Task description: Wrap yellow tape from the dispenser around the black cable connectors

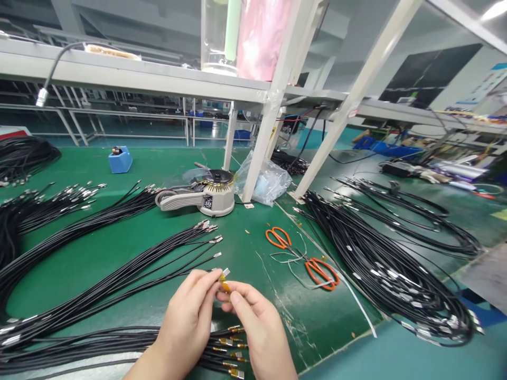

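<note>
Green matting (119, 253) covers the bench. At 9 o'clock, cable bundles (79, 232) fan toward the centre; taped ends (232, 351) lie under the wrists at 6 o'clock. Left hand (188, 316) and right hand (257, 327) meet there, fingertips pinched shut on one connector (225, 279) wrapped in amber tape. Judged best practice: keep the tape taut and the connector steady while wrapping. Tape dispenser (209, 196) sits at 12 o'clock, scissors (301, 256) at 2 o'clock, coiled cables (396, 264) at 3 o'clock. Bare matting between hands and dispenser gives moving room.
</note>
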Demonstrator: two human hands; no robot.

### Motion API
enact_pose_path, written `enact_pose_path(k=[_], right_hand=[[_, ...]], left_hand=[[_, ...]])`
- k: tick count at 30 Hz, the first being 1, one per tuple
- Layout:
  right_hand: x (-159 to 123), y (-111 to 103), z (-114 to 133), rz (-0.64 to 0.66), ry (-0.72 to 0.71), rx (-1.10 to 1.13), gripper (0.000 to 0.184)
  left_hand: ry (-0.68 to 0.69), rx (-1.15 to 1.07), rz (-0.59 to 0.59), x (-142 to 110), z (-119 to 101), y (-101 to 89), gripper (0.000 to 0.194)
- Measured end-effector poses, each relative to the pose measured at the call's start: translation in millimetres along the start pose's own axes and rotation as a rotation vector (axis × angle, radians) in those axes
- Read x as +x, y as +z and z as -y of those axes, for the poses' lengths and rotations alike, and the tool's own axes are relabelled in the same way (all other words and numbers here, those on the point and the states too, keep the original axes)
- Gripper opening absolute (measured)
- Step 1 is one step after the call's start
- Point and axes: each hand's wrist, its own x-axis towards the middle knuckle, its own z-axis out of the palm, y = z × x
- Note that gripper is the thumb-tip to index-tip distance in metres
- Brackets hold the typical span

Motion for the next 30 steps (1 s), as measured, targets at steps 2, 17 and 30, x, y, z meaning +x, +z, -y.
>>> enact_pose_path(k=[2, 17, 30], right_hand=[[-0.5, 1.1, -1.3, -0.024, -0.007, 0.015, 0.022], [0.4, 12.8, -19.6, -0.147, 0.024, 0.116, 0.032], [1.5, 17.5, -13.6, -0.121, -0.028, 0.031, 0.031]], left_hand=[[-0.106, -0.038, 0.049, 2.0, -2.3, -1.9, 0.018], [-0.221, -0.097, -0.037, 0.4, -9.5, -1.2, 0.013], [-0.144, -0.047, -0.08, 0.2, -8.4, -1.2, 0.013]])
